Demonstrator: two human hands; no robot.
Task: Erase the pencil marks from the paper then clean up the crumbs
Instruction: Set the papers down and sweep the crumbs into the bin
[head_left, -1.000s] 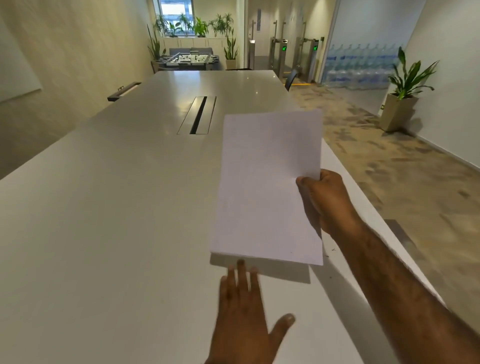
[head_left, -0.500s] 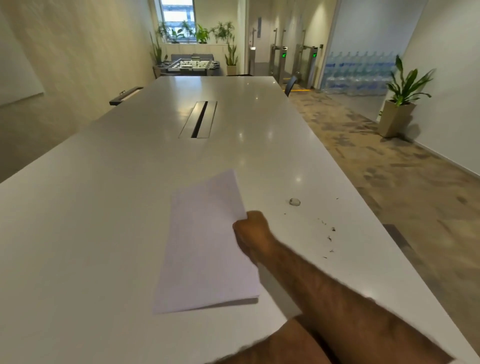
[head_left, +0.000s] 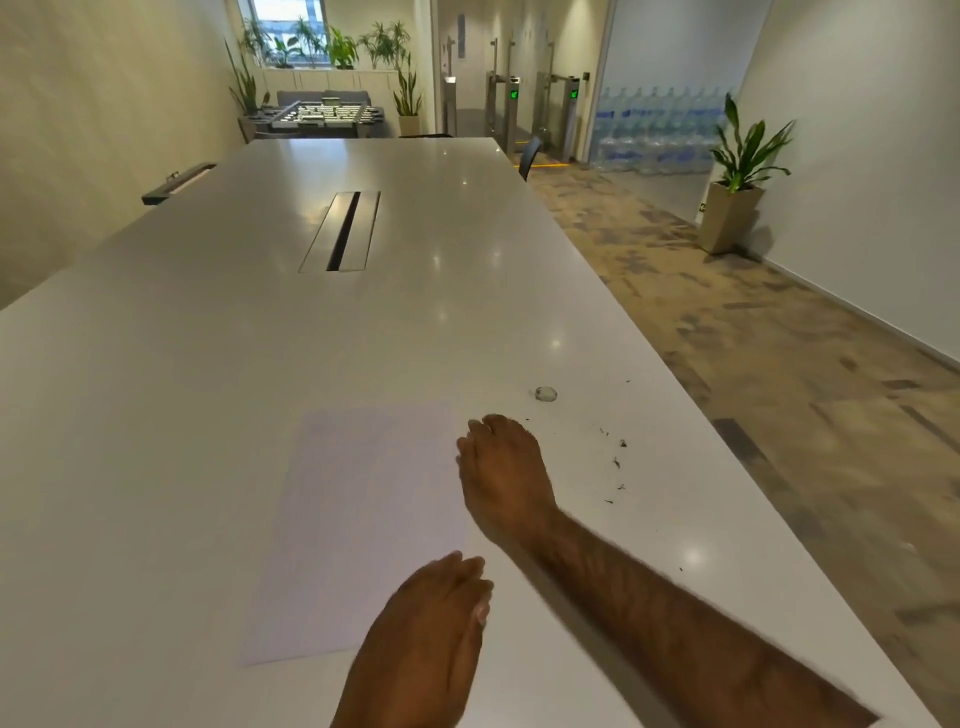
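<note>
Long white bench (head_left: 208, 364) carries the paper (head_left: 363, 519) flat, long axis pointing away from the person; left hand (head_left: 426, 639) straight-fingered at its near corner, right hand (head_left: 504, 467) at its right edge, grip unclear.

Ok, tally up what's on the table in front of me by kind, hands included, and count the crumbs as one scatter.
Sheet of paper: 1
Small grey lump, likely the eraser: 1
Scatter of dark crumbs: 1
Hands: 2, the left hand and the right hand
Total: 5
</note>
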